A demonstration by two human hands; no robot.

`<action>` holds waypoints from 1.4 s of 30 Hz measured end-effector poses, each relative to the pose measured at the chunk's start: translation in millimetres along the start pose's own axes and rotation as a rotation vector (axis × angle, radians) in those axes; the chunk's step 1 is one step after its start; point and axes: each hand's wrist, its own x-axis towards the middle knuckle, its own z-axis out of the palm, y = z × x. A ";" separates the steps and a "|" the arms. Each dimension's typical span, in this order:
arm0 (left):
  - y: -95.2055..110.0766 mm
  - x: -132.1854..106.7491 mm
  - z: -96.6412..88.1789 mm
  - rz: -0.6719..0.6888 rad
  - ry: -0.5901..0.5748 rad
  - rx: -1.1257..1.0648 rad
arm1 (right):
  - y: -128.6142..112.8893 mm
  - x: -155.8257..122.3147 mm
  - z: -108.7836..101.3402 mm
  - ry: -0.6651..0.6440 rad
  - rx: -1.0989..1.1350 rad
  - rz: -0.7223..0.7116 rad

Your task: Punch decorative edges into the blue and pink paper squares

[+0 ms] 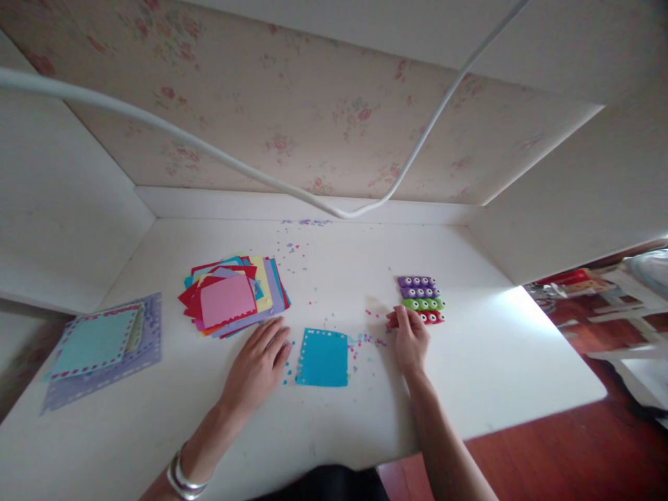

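Observation:
My left hand (258, 365) lies flat and open on the white table (485, 369), fingers stretched, just left of a blue paper card (323, 357) with punched holes along its top and left edges. My right hand (410, 337) is closed round a red paper punch (432, 317), the nearest one in a row of small punches (420, 298), purple, green and red. A fanned pile of coloured cards (232, 296), pink on top, sits beyond my left hand. Punched paper confetti (365, 341) is scattered between the blue card and my right hand.
At the far left lies a layered stack (101, 348) of purple, red-edged and light blue sheets. A white cable (292, 188) sags across the view above the table. White side panels wall in the desk. A wooden floor (574, 445) and clutter show at the right.

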 end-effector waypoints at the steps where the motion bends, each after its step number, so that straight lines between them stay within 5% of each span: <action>1: -0.6 -0.4 0.2 -0.008 0.002 -0.012 | 0.4 -1.1 1.8 0.000 -0.011 -0.002; 20: -8.5 -1.7 1.8 -0.099 0.116 -0.212 | -6.5 -0.7 5.7 -0.057 -0.124 0.011; 29: -7.5 -7.0 -1.2 -0.085 0.161 -0.256 | -4.3 -1.7 -10.0 0.056 0.010 -0.063; 32: 16.5 3.6 -4.1 -0.162 0.166 -0.379 | -3.0 18.4 -34.2 0.218 0.079 -0.150; 36: 79.4 45.5 8.3 -0.297 0.049 -0.769 | -0.7 73.8 -70.4 0.447 0.241 -0.194; 38: 113.1 73.5 25.8 -0.362 -0.024 -1.035 | 2.8 103.5 -83.2 0.432 0.296 -0.181; 42: 158.4 123.7 74.2 -0.427 -0.245 -1.284 | 17.0 142.3 -89.8 0.175 0.282 -0.052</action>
